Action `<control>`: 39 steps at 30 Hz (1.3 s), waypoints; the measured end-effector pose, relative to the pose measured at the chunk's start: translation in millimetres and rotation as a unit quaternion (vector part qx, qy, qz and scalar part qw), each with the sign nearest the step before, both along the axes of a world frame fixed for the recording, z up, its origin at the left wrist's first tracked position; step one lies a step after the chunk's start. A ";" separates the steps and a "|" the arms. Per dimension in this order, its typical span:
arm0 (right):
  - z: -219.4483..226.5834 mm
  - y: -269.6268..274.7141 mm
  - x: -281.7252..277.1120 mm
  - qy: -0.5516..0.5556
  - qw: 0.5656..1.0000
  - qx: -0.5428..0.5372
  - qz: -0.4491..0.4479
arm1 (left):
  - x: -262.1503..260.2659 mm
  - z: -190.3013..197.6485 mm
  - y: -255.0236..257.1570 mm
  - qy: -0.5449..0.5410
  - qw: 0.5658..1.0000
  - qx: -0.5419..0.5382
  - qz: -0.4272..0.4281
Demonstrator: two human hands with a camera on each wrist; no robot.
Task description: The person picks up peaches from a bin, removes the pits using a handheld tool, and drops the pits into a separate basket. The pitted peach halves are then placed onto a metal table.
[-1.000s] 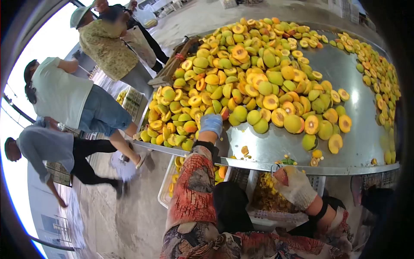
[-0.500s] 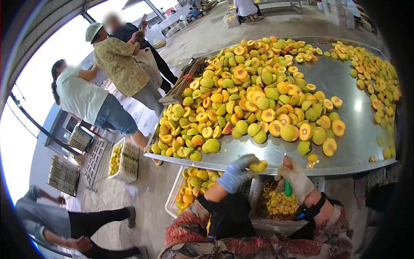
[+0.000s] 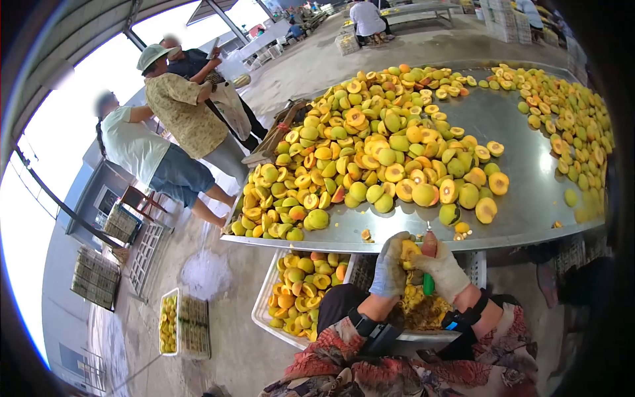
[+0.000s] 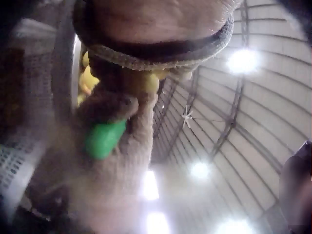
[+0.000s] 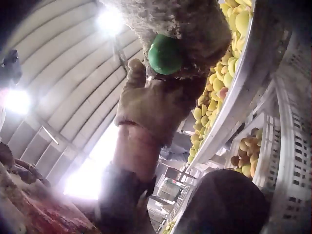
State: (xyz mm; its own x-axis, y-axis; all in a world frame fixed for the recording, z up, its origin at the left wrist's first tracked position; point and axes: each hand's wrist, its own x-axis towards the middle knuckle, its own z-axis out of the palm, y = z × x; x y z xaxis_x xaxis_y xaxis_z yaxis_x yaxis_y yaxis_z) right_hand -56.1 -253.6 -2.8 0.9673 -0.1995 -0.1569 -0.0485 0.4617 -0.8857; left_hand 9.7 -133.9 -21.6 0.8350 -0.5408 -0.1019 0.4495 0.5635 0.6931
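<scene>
Two crates [image 3: 284, 324] of fruit under the table [image 3: 529, 212], bystanders [image 3: 178, 112] beyond.

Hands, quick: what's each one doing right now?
Left hand: curled round a yellow fruit half, holding it.
Right hand: gripping a green-handled tool against that fruit.

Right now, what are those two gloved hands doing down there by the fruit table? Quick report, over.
Left hand grips a yellow fruit half. Right hand grips a green-handled tool, tip against the fruit. Both below the metal table's edge, over a crate. Nothing in the way.
</scene>
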 end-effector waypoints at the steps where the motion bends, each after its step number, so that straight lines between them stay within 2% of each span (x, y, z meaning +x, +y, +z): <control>1: -5.2 0.6 2.7 0.001 0.998 -0.051 -0.021 | -1.3 -2.9 -7.4 -0.052 0.996 0.048 0.045; 2: -10.5 0.9 5.0 0.009 0.998 -0.049 -0.024 | -3.2 -6.3 -9.2 -0.045 0.997 0.051 0.041; 4: -18.9 -1.9 2.7 -0.028 0.985 -0.166 -0.023 | -4.1 9.3 -12.1 0.014 0.997 0.032 0.074; 6: -17.5 -4.2 -3.9 -0.091 0.935 -0.336 -0.071 | 4.3 5.0 -10.2 0.068 0.992 0.025 0.108; 8: -4.3 -7.1 -10.0 -0.052 0.937 -0.344 0.000 | 14.9 -0.7 -2.5 0.058 0.993 0.013 0.097; 10: 2.8 -2.4 -18.5 -0.033 0.941 -0.336 -0.008 | 11.8 9.9 0.2 0.009 0.994 0.026 0.107; 11: 3.9 -1.2 -21.2 -0.074 0.928 -0.364 -0.019 | 14.2 7.1 2.7 0.028 0.994 0.012 0.110; 12: 14.8 -0.8 -25.0 -0.051 0.931 -0.360 0.022 | 15.8 4.8 5.0 0.043 0.992 -0.005 0.115; 14: 3.6 5.9 -25.3 -0.057 0.904 -0.423 0.021 | 16.3 0.7 9.6 0.033 0.996 -0.017 0.081; 15: 0.5 7.1 -25.4 -0.052 0.905 -0.421 0.019 | 11.8 5.9 11.1 0.013 0.997 0.006 0.075; 16: -2.2 8.3 -25.4 -0.062 0.887 -0.458 0.020 | 9.1 8.3 11.6 -0.007 0.997 0.029 0.068; 17: -5.9 9.8 -25.3 -0.071 0.866 -0.494 0.020 | 8.1 6.7 11.0 -0.007 0.997 0.018 0.071; 18: -13.4 12.2 -23.7 -0.068 0.869 -0.490 0.019 | 5.6 6.8 9.9 -0.005 0.997 0.022 0.068; 20: -28.7 18.4 -20.0 -0.108 0.843 -0.527 -0.007 | -0.2 10.0 8.4 -0.015 0.996 0.012 0.091; 27: -33.9 29.6 -18.1 -0.090 0.851 -0.517 -0.006 | -3.0 -0.2 11.6 -0.106 0.989 0.044 0.093; 29: -33.1 31.2 -17.4 -0.082 0.848 -0.524 0.010 | -4.1 -1.4 9.3 -0.162 0.973 0.084 0.144; 33: -41.4 36.2 -16.8 -0.093 0.859 -0.503 0.005 | -11.1 4.1 8.0 -0.159 0.975 0.087 0.127; 36: -55.5 45.4 -12.0 -0.113 0.864 -0.490 -0.010 | -13.9 4.7 10.6 -0.164 0.966 0.143 0.138; 38: -51.4 46.4 -12.4 -0.100 0.894 -0.437 0.007 | -12.6 4.2 13.6 -0.234 0.947 0.176 0.132; 39: -51.5 46.6 -13.5 -0.097 0.896 -0.433 0.007 | -14.0 5.3 13.6 -0.232 0.947 0.180 0.129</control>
